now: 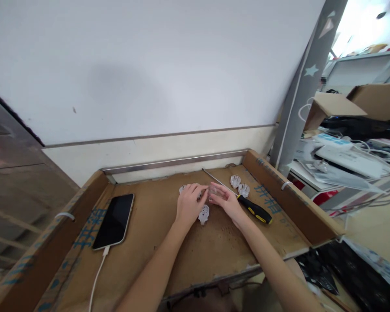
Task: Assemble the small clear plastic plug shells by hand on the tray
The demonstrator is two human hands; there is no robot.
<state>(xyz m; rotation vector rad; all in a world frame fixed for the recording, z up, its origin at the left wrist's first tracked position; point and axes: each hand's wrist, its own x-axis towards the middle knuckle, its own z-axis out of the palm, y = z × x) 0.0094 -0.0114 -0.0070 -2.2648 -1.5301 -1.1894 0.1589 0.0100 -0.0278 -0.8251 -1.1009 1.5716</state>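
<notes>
While both hands meet over the middle of the cardboard tray [214,255], the left hand [189,204] and the right hand [225,200] pinch a small clear plastic part [213,190] between their fingertips, each closed lightly on it. Another clear plug shell [203,214] lies on the cardboard just below the left hand. Two more clear pieces [239,185] sit near the tray's far right wall. A black-and-yellow screwdriver [254,209] lies just beside the right wrist, its shaft running behind the hands. A dark phone [114,221] rests well apart at the left, a white cable [97,277] plugged in.
</notes>
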